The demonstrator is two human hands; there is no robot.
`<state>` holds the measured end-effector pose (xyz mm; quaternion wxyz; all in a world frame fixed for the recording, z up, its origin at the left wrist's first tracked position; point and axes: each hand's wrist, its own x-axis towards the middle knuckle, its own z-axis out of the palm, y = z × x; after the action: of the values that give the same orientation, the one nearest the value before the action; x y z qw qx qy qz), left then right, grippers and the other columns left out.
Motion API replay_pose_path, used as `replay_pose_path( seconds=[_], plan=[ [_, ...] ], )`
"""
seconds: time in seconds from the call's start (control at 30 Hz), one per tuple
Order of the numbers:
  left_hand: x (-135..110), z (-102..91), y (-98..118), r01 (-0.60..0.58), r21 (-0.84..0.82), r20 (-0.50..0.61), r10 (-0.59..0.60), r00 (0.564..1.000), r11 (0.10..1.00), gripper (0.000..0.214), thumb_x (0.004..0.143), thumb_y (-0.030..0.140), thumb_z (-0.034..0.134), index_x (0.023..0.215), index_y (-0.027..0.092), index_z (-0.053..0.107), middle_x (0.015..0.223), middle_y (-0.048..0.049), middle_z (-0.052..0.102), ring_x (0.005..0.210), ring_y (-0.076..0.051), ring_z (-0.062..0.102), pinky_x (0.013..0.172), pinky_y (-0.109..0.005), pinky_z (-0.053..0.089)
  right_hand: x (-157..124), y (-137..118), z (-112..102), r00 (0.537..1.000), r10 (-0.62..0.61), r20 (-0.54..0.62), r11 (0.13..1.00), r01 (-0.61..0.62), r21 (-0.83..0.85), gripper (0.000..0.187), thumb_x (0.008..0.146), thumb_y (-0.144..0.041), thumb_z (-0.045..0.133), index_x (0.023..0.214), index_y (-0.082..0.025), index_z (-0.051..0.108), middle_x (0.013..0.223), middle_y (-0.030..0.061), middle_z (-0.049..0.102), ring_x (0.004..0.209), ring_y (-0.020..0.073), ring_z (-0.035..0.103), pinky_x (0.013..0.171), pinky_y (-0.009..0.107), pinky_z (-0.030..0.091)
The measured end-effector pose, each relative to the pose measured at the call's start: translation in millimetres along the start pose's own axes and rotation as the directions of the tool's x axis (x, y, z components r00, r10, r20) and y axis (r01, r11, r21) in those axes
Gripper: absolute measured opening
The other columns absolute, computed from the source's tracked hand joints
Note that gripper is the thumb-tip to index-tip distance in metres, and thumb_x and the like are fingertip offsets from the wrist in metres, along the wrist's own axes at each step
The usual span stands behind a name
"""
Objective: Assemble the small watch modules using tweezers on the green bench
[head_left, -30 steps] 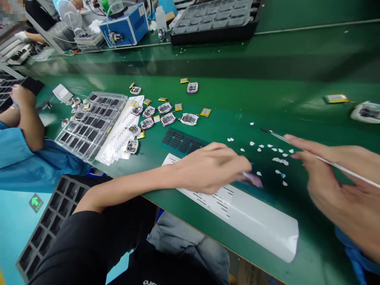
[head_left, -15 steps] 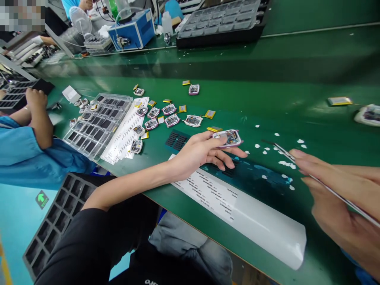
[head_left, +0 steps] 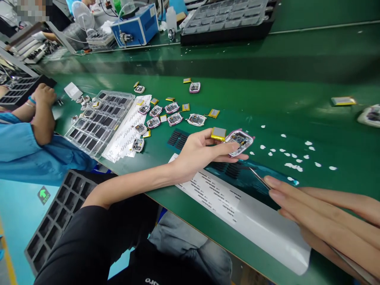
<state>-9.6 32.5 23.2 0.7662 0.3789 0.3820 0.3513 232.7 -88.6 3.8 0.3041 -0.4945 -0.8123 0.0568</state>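
Note:
My left hand (head_left: 199, 152) is closed on a small pink-rimmed circuit module (head_left: 239, 140) with a yellow-edged battery (head_left: 219, 133) attached to it, lifted a little above the green table (head_left: 267, 99). My right hand (head_left: 323, 221) pinches thin metal tweezers (head_left: 259, 177); their tip points at a blue film sheet (head_left: 252, 178) carrying rows of dark strips. That sheet lies on a long white label strip (head_left: 237, 209). Several small white paper bits (head_left: 292, 166) are scattered just beyond.
Several more modules and batteries (head_left: 173, 113) lie further left on the table, beside a clear plastic tray (head_left: 99, 122) and label sheets. A co-worker in a blue sleeve (head_left: 26, 146) works at the left. A black tray (head_left: 56, 221) sits below the table edge; a blue machine (head_left: 135, 27) stands at the back.
My left hand picked up the module and battery and raised them. My right hand drew back toward me and brought the tweezers' tip down to the blue film sheet.

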Motion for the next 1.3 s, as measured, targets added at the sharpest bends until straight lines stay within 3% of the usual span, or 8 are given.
replay_pose_path(
  seconds=[0.1,0.17,0.3,0.4,0.6,0.93,1.17,1.3],
  plan=[
    [-0.1,0.9,-1.3,0.012,0.025,0.005,-0.012,1.0,1.0,0.047,0.067,0.028,0.098,0.076,0.018,0.053,0.068,0.0089,0.059,0.059,-0.003,0.057,0.061,-0.021,0.048,1.6,-1.8,-1.8,0.993,-0.11,0.046,0.994,0.11,-0.012,0.068,0.102,-0.029,0.048,0.162,-0.057,0.038,0.141,-0.013,0.072,0.121,0.0297,0.075,0.099,0.055,0.066],
    [-0.1,1.7,-2.1,0.055,0.012,0.036,-0.055,0.998,0.998,0.05,0.066,0.028,0.099,0.073,0.019,0.05,0.061,0.0111,0.054,0.054,-0.003,0.051,0.055,-0.021,0.043,0.8,-2.5,-2.8,0.989,-0.137,0.063,0.99,0.139,-0.024,0.067,0.103,-0.029,0.047,0.165,-0.053,0.036,0.141,-0.0101,0.073,0.125,0.0289,0.073,0.102,0.055,0.064],
    [0.3,3.8,-2.0,0.141,-0.08,0.048,-0.137,0.989,0.987,0.048,0.068,0.021,0.097,0.077,0.019,0.05,0.073,0.0058,0.068,0.069,-0.01,0.071,0.075,-0.028,0.059,-4.7,0.0,-4.2,0.983,-0.159,0.096,0.984,0.166,-0.068,0.066,0.103,-0.03,0.046,0.165,-0.051,0.036,0.143,-0.0093,0.071,0.131,0.0282,0.071,0.109,0.055,0.061],
    [-0.4,3.8,-0.7,0.151,-0.117,0.035,-0.148,0.988,0.982,0.042,0.077,0.013,0.088,0.074,0.019,0.046,0.077,0.0033,0.073,0.074,-0.011,0.076,0.084,-0.031,0.064,-7.9,1.2,-4.3,0.978,-0.173,0.12,0.978,0.185,-0.098,0.069,0.102,-0.027,0.047,0.167,-0.049,0.034,0.148,-0.0091,0.068,0.134,0.0267,0.069,0.114,0.053,0.058],
    [-5.7,3.8,2.6,0.119,-0.072,0.072,-0.114,0.991,0.99,0.042,0.079,0.01,0.081,0.073,0.02,0.041,0.069,0.007,0.07,0.066,-0.011,0.077,0.075,-0.026,0.064,-8.5,-2.6,-2.1,0.985,-0.143,0.096,0.984,0.152,-0.091,0.074,0.1,-0.02,0.046,0.167,-0.05,0.032,0.146,-0.0118,0.068,0.134,0.0262,0.069,0.117,0.053,0.056],
    [-9.5,5.1,0.4,0.05,0.076,0.08,-0.056,0.995,0.996,0.055,0.07,0.031,0.095,0.073,0.021,0.041,0.068,0.0044,0.07,0.07,-0.014,0.077,0.07,-0.027,0.063,-8.6,1.2,2.2,0.984,-0.144,0.101,0.987,0.15,-0.06,0.069,0.103,-0.025,0.048,0.165,-0.054,0.035,0.142,-0.0121,0.071,0.13,0.0274,0.071,0.114,0.055,0.059],
    [-10.2,7.0,-0.5,0.026,0.056,0.083,-0.03,0.996,0.998,0.056,0.069,0.032,0.095,0.071,0.021,0.04,0.064,0.0062,0.068,0.064,-0.011,0.075,0.066,-0.024,0.062,-7.8,-4.4,3.5,0.986,-0.121,0.118,0.991,0.127,-0.043,0.071,0.103,-0.025,0.043,0.167,-0.054,0.03,0.148,-0.0149,0.066,0.134,0.0268,0.069,0.119,0.052,0.053],
    [-9.9,7.4,-2.5,0.006,0.045,0.078,-0.009,0.997,0.999,0.055,0.069,0.03,0.096,0.069,0.021,0.041,0.063,0.0062,0.068,0.063,-0.011,0.074,0.062,-0.023,0.06,-6.1,-10.8,6.0,0.986,-0.133,0.097,0.989,0.138,-0.047,0.071,0.103,-0.024,0.042,0.168,-0.049,0.031,0.148,-0.0111,0.067,0.134,0.0275,0.068,0.118,0.054,0.052]
  ],
)
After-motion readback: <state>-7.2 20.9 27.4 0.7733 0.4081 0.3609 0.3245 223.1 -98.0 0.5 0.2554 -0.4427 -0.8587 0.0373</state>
